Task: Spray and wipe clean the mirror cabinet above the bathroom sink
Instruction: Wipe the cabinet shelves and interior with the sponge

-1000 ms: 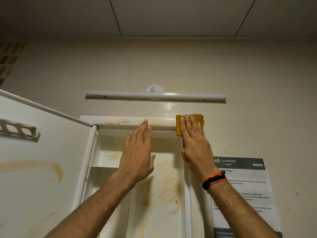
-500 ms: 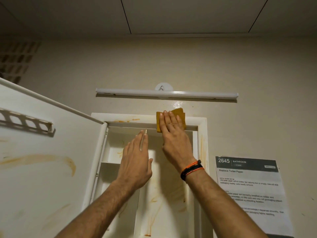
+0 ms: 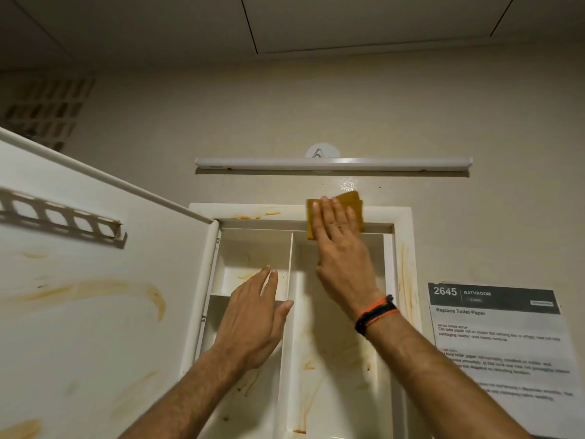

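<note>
the right hand (image 3: 337, 236) pressed flat, fingers straight, on the yellow cloth (image 3: 350, 202) against the cabinet's top frame (image 3: 386, 214). the left hand (image 3: 253, 315) hovered spread and held nothing. orange smears (image 3: 253, 215) left of the cloth, inside, and on the open door (image 3: 95, 312) remained; most work seemed left.

The top rail of the cabinet frame (image 3: 253, 213) lies bare to the left of the yellow cloth (image 3: 351, 201), with open wall between it and the light bar (image 3: 332, 163) above. The open door (image 3: 95, 280) walls off the left side. Inside, a vertical divider (image 3: 290, 264) splits the recess, and a short shelf (image 3: 247, 296) crosses the left bay. The left hand (image 3: 253, 321) hovers before that shelf. A printed notice (image 3: 500, 353) covers the wall on the right.
</note>
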A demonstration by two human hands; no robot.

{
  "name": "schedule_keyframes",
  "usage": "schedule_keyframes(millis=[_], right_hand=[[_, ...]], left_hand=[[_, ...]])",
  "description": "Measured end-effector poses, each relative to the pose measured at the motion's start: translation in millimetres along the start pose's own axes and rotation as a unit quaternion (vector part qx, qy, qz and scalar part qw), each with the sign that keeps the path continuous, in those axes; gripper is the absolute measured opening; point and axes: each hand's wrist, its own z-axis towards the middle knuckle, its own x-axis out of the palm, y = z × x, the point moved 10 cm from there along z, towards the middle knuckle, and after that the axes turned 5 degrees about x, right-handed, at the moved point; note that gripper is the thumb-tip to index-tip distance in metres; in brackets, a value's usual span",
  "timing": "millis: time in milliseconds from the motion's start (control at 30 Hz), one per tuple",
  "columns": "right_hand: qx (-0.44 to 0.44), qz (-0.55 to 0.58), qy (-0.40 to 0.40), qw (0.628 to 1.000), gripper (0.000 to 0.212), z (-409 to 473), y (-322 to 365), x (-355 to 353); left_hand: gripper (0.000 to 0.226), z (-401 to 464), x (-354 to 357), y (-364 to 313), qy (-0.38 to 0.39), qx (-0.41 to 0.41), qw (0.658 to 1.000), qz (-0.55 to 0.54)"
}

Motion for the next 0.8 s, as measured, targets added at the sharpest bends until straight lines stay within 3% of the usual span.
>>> schedule_keyframes(millis=[200, 367, 567, 800], right_hand=[[-0.048, -0.01, 0.033, 0.998, 0.071, 19.1, 51.4, 27.6], [-0.048, -0.006, 0.018, 0.999, 0.064, 5.8, 19.0, 14.3], [0.017, 0.016, -0.034, 0.999, 0.076, -9.8, -20.9, -10.1], [-0.049, -0.021, 0.006, 0.999, 0.065, 21.3, 44.7, 15.8]], left_hand=[[0.069, -6.4, 5.0, 5.9, -0.006, 0.021, 0.999, 0.026], [0.079, -8.0, 9.3, 9.1, 0.017, 0.008, 0.999, 0.037], [0.077, -9.3, 11.7, 9.8, 0.033, 0.001, 0.999, 0.034], [0.067, -8.1, 14.0, 9.0, 0.044, -0.004, 0.998, 0.052]])
